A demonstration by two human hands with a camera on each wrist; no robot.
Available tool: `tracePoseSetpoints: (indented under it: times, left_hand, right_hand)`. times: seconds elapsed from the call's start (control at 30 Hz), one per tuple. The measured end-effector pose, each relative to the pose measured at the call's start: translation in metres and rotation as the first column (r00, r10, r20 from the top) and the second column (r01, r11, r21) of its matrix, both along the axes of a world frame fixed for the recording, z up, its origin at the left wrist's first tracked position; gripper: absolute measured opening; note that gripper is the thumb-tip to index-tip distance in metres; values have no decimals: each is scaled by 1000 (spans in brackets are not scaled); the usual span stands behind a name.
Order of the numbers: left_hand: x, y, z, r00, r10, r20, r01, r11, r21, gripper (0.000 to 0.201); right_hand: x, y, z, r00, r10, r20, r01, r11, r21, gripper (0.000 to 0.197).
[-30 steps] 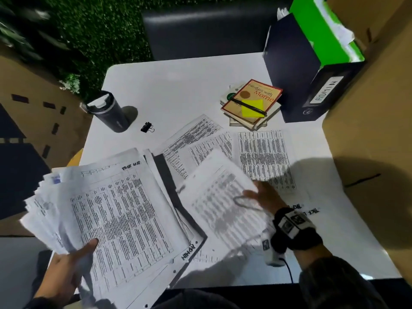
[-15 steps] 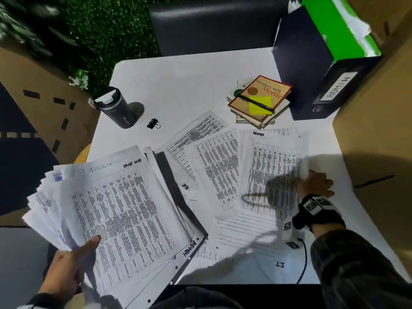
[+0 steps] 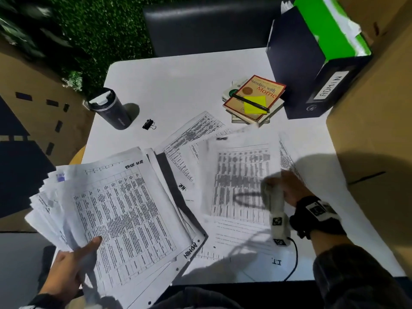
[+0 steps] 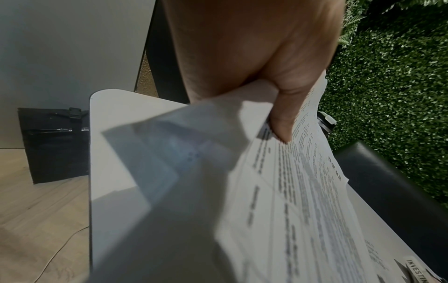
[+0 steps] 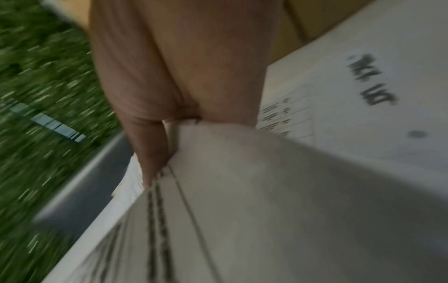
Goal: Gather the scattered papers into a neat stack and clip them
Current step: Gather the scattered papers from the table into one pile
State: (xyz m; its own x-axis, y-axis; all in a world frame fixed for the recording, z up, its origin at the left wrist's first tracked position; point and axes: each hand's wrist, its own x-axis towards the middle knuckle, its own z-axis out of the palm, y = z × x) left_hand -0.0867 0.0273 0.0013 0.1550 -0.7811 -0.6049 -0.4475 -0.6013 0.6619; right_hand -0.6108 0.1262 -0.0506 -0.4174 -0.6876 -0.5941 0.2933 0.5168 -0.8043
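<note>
Left hand (image 3: pixel 66 270) grips the gathered stack (image 3: pixel 124 210), right hand (image 3: pixel 289 188) pinches a sheet (image 3: pixel 236 175); others scattered, clip (image 3: pixel 149 124) unused.

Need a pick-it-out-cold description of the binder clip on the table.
Start at the white table and find the dark travel tumbler with a white lid near its far left corner. Just right of the tumbler, apart from it, lies the small black binder clip with wire handles. It sits alone on bare tabletop, beyond the scattered printed sheets, and is by far the smallest thing there.
</note>
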Motion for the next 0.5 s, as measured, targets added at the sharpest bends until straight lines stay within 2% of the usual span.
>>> tracePoseSetpoints:
  times: [0.07,0.13,0.17,0.23,0.27,0.33,0.37,0.5]
  left_hand:
    - [-6,1,5,1000,-3,-20,3,1000,11,69]
    - [-8,2,6,999,9,-45,-8,1000,10,70]
    - [-9,3,8,998,12,-59,-12,1000,7,69]
    - [-11,4,10,994,14,-110,-16,1000,-20,64]
    - [-14,5,11,990,10,-141,-15,999,-30,61]
    - [-18,3,12,979,-2,-205,-10,998,-59,50]
    - [-19,3,11,976,-8,-220,-9,997,-75,47]
    - [-15,-2,6,979,-13,-205,-11,993,-114,47]
  right_hand:
    - [13,-11,2,988,116,-105,-113,993,32,22]
    - [23,-25,-4,958,102,-267,-83,993,80,39]
    - [28,-33,-8,914,123,-387,-81,989,122,42]
    - [35,-47,-13,728,305,-614,-120,939,323,50]
    - [36,-51,-13,634,426,-646,-125,880,458,55]
    - [39,-56,-9,557,578,-596,-105,761,640,61]
    - [40,-57,-9,546,603,-581,-99,736,670,62]
    - [41,-62,-14,504,631,-590,-120,728,676,63]
